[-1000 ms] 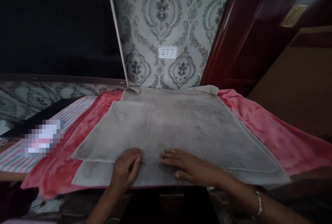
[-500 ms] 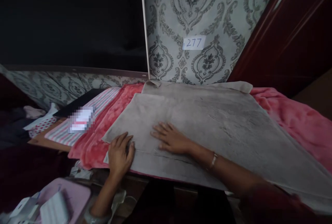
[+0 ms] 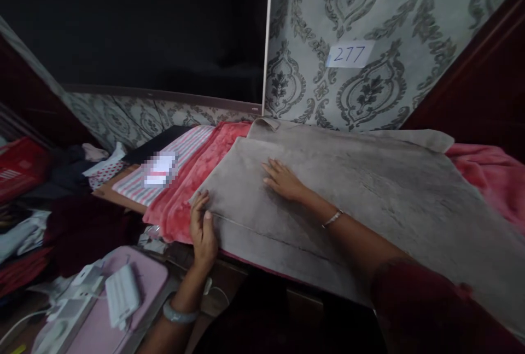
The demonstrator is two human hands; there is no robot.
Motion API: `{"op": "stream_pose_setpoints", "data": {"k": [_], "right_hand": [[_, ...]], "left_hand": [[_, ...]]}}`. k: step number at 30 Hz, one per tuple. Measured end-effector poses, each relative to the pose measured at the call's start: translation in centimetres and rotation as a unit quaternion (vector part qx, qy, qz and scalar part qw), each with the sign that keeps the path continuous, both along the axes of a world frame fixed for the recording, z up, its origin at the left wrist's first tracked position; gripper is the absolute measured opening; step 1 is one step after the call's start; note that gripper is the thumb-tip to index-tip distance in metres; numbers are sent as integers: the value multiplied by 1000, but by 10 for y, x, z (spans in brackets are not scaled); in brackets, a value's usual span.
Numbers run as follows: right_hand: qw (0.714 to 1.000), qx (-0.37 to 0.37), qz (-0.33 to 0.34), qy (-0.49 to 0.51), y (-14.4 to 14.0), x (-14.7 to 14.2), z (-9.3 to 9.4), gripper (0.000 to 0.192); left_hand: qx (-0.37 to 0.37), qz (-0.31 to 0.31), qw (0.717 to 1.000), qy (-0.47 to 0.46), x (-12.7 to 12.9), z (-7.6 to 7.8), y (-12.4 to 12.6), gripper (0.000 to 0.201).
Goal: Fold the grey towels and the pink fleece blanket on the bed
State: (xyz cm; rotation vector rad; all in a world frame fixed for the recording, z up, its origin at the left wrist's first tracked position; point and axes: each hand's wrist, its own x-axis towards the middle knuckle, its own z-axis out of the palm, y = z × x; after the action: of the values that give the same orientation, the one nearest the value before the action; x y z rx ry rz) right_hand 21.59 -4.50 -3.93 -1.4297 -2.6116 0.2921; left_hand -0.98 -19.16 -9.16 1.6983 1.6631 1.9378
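Observation:
A large grey cloth (image 3: 369, 190), folded over on itself, lies flat on a pink fleece blanket (image 3: 192, 184) spread over a table. My left hand (image 3: 203, 228) rests on the cloth's near left corner, fingers together along the folded edge. My right hand (image 3: 283, 179) lies palm down on the upper layer, fingers spread and pointing left; a bracelet circles that wrist. Neither hand grips anything that I can see.
A striped cloth (image 3: 172, 165) and a dark flat object (image 3: 156, 143) lie left of the blanket. A pink case (image 3: 135, 299) with white chargers sits at lower left, clothes piled beyond it. A dark screen (image 3: 143, 25) and patterned wall with a "277" label (image 3: 348, 54) stand behind.
The view has swung left. My right hand has slid farther up and across the grey cloth, and my left hand has shifted to the cloth's left corner.

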Motion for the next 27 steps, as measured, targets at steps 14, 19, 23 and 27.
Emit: {"op": "stream_pose_setpoints", "data": {"k": [14,19,23,27], "right_hand": [[952,-40,268,142,-71,-64,-3,53],[999,12,27,25,12,-55,-1,57],[996,13,92,-18,-3,-77,-14,61],[956,-17,292,39,-59,-103,-26,57]], "left_hand": [[-5,55,996,-71,-4,-9,4,58],[57,30,988,-137,-1,-10,6,52],[50,55,986,-146,-1,-11,8,53],[-4,104,989,-103,-5,-13,6,55]]}}
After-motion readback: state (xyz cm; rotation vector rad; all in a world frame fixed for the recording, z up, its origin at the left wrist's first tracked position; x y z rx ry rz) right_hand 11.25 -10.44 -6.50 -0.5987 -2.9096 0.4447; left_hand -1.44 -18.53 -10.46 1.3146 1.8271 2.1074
